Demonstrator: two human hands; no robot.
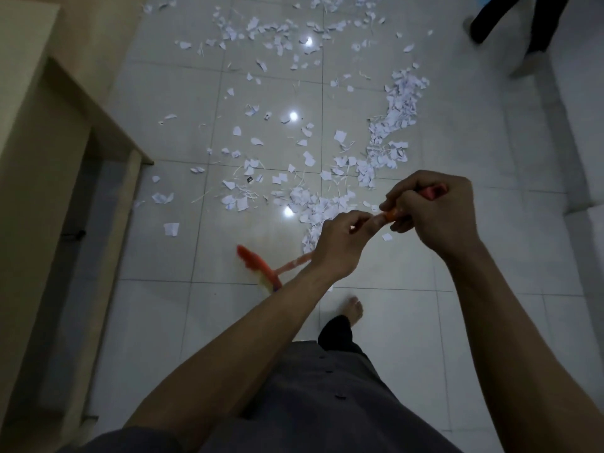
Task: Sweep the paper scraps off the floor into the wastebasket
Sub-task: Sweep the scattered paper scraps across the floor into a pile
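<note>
White paper scraps (394,119) lie scattered over the grey tiled floor, densest in a curved band from the middle right down toward my hands. I hold an orange broom by its handle with both hands. My right hand (434,212) grips the top of the handle, and my left hand (340,245) grips it just below. The blurred broom head (258,268) is low on the floor to the left of my left forearm, on bare tiles short of the scraps. No wastebasket is in view.
A beige desk or cabinet (42,152) fills the left side, its corner jutting toward the scraps. Another person's legs and shoes (519,31) stand at the top right. My bare foot (354,310) is below the broom. A pale ledge (585,152) runs along the right edge.
</note>
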